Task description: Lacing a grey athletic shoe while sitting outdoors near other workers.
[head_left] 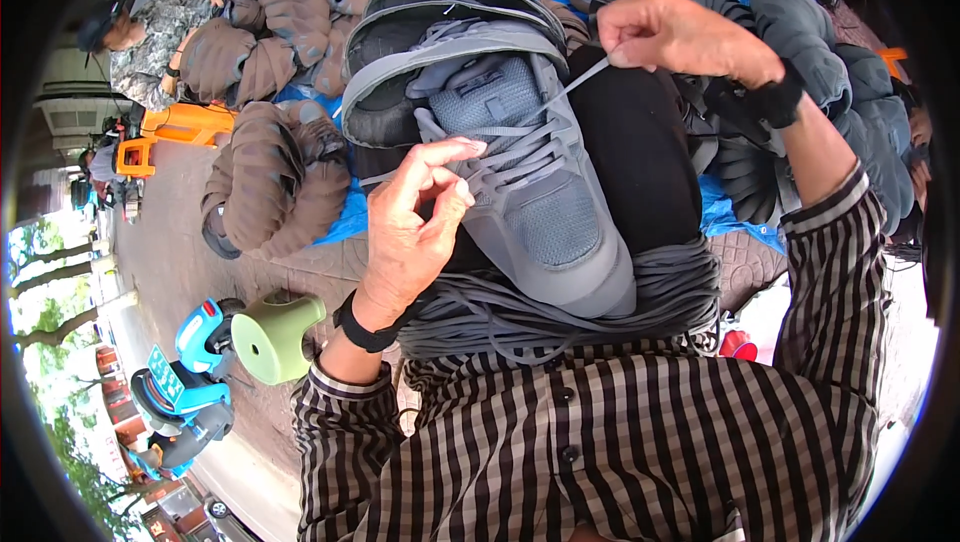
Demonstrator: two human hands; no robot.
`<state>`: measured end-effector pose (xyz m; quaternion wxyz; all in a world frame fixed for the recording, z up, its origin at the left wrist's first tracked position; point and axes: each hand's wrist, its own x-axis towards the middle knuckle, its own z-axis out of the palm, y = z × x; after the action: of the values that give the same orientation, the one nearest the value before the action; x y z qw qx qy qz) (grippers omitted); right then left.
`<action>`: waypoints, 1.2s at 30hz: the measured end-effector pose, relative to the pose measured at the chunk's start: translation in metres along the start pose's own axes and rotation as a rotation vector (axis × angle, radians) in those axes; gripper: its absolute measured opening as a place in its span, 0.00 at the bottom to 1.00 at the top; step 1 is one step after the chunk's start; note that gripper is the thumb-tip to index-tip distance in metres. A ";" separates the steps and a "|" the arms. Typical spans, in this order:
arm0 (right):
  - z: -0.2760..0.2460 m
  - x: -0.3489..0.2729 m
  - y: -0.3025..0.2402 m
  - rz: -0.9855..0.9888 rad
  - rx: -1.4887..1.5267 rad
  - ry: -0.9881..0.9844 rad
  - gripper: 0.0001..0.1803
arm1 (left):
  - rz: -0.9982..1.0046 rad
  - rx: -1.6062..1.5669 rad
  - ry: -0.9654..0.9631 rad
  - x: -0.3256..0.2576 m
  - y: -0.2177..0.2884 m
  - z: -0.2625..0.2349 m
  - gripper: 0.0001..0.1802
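A grey sneaker (560, 217) lies across my lap, toe toward me, its laces (515, 157) crossed over the tongue. My right hand (690, 37), raised at the upper right, pinches one lace (580, 80) and holds it taut away from the upper eyelets. At the sneaker's left side, my left hand (415, 217) is curled with its fingertips by the lacing. A short grey lace end shows behind that hand; the exact grip is partly hidden. Behind the sneaker's heel are several stacked grey shoe uppers (375, 107).
A bundle of grey laces (660, 287) rests on my lap. Brown shoe uppers (270, 177) and grey ones (800, 27) lie in piles on blue sheeting (345, 217). A green stool (280, 337) and a blue scooter (185, 387) stand left. Another person (165, 37) sits at the far left.
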<state>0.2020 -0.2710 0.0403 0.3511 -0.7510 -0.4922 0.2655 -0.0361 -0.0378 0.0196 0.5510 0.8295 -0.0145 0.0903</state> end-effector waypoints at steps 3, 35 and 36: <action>-0.002 0.010 0.011 0.005 0.066 -0.053 0.05 | -0.008 -0.039 0.011 0.001 -0.002 0.002 0.15; 0.022 0.002 0.042 -0.134 -0.620 0.855 0.06 | 0.144 0.420 -0.005 0.024 0.018 -0.011 0.13; 0.022 0.003 0.043 -0.046 -0.591 0.809 0.07 | 0.162 0.440 -0.006 0.024 0.019 -0.010 0.13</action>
<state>0.2103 -0.2735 -0.0071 0.2920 -0.8500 -0.3872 -0.2056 -0.0157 -0.0337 0.0446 0.3478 0.9260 -0.0628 0.1329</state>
